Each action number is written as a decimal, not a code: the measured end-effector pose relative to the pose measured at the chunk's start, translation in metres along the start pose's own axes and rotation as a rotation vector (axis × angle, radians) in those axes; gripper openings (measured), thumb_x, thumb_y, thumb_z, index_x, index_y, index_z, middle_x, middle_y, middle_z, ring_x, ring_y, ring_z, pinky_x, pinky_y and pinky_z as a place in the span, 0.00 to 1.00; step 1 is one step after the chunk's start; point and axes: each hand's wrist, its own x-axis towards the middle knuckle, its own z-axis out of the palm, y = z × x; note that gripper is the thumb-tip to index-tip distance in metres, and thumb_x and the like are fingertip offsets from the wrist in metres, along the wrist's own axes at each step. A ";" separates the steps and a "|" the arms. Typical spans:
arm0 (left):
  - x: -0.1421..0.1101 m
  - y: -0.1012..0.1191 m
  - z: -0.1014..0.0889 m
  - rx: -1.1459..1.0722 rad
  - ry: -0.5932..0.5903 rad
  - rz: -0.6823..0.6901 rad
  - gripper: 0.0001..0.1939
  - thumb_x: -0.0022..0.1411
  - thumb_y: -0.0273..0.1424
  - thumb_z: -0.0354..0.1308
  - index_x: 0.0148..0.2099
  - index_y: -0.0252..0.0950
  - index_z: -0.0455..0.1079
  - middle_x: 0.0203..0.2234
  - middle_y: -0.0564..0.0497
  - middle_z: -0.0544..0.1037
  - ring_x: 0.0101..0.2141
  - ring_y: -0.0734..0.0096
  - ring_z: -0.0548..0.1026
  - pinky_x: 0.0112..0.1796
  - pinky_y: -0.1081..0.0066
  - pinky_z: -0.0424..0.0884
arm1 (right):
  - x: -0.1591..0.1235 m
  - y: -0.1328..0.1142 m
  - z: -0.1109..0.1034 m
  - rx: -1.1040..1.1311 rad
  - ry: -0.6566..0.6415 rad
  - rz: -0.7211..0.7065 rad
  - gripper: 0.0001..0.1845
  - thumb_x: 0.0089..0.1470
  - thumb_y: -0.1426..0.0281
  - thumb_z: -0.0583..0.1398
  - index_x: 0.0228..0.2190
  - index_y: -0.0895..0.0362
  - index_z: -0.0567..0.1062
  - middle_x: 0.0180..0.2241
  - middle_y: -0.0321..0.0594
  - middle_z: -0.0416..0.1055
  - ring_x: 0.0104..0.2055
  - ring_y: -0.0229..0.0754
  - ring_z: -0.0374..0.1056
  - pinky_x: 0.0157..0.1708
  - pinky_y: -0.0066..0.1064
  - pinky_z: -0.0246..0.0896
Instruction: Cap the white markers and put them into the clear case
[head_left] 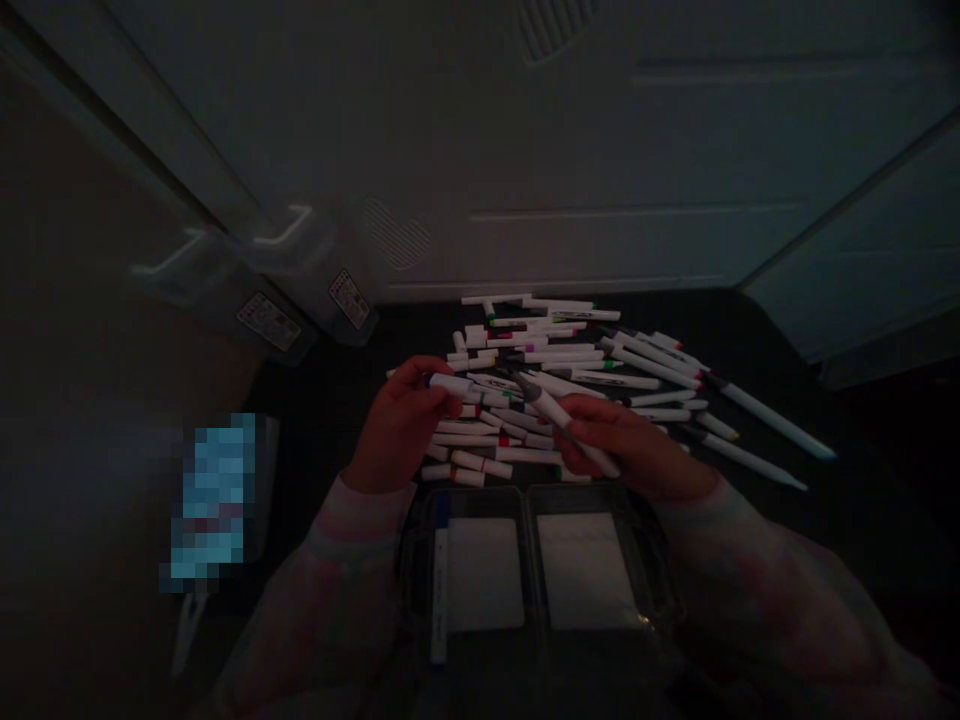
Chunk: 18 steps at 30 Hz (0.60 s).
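My left hand (pixel 405 420) pinches a short white marker cap (pixel 453 384) with a dark blue end. In my right hand (pixel 622 440) is a white marker (pixel 559 415), its uncapped grey tip pointing up and to the left. The cap and the marker are apart. Beyond and under both hands lies a loose heap of white markers (pixel 622 380) and separate caps (pixel 466 476) with coloured ends. Close to me, below the hands, sits a clear plastic case (pixel 532 560) with two compartments. One white marker with a blue end (pixel 440 590) lies along its left side.
Two clear plastic containers with printed labels (pixel 270 322) stand at the back left. A pixelated bright blue object (pixel 214 500) is on the left, with a white item (pixel 187 630) below it. A pale panel (pixel 600 240) rises behind the dark tabletop (pixel 847 520). The light is dim.
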 end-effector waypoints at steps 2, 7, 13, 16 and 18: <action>0.000 -0.001 0.000 0.029 0.015 -0.004 0.10 0.43 0.28 0.61 0.32 0.35 0.68 0.19 0.58 0.70 0.21 0.80 0.68 0.26 0.77 0.64 | 0.000 -0.001 0.000 -0.012 0.013 0.007 0.12 0.52 0.63 0.58 0.32 0.59 0.68 0.20 0.32 0.62 0.18 0.29 0.53 0.17 0.24 0.41; 0.002 -0.003 0.002 0.108 0.054 0.011 0.10 0.42 0.28 0.61 0.31 0.34 0.67 0.19 0.57 0.71 0.20 0.80 0.69 0.24 0.78 0.63 | 0.001 -0.003 0.003 -0.130 0.086 -0.027 0.11 0.53 0.63 0.57 0.32 0.59 0.68 0.21 0.33 0.61 0.19 0.30 0.54 0.17 0.24 0.43; 0.001 0.002 -0.002 0.120 0.094 0.046 0.10 0.43 0.29 0.60 0.31 0.34 0.66 0.20 0.57 0.70 0.21 0.79 0.68 0.25 0.77 0.63 | 0.002 -0.003 0.002 -0.309 0.144 -0.110 0.09 0.53 0.64 0.57 0.32 0.58 0.69 0.22 0.32 0.62 0.22 0.31 0.55 0.22 0.25 0.49; -0.014 0.013 -0.013 0.283 0.168 0.123 0.10 0.44 0.29 0.61 0.32 0.36 0.65 0.22 0.57 0.71 0.24 0.77 0.69 0.28 0.76 0.64 | 0.003 -0.004 -0.002 -0.305 0.300 -0.120 0.10 0.51 0.63 0.58 0.33 0.56 0.69 0.23 0.33 0.63 0.23 0.33 0.56 0.22 0.26 0.50; -0.032 0.019 -0.024 0.500 0.203 0.143 0.11 0.45 0.28 0.62 0.33 0.37 0.65 0.26 0.56 0.72 0.29 0.74 0.71 0.31 0.75 0.65 | 0.003 -0.007 -0.005 -0.330 0.440 -0.140 0.10 0.49 0.63 0.59 0.33 0.55 0.70 0.23 0.34 0.64 0.24 0.35 0.58 0.23 0.27 0.51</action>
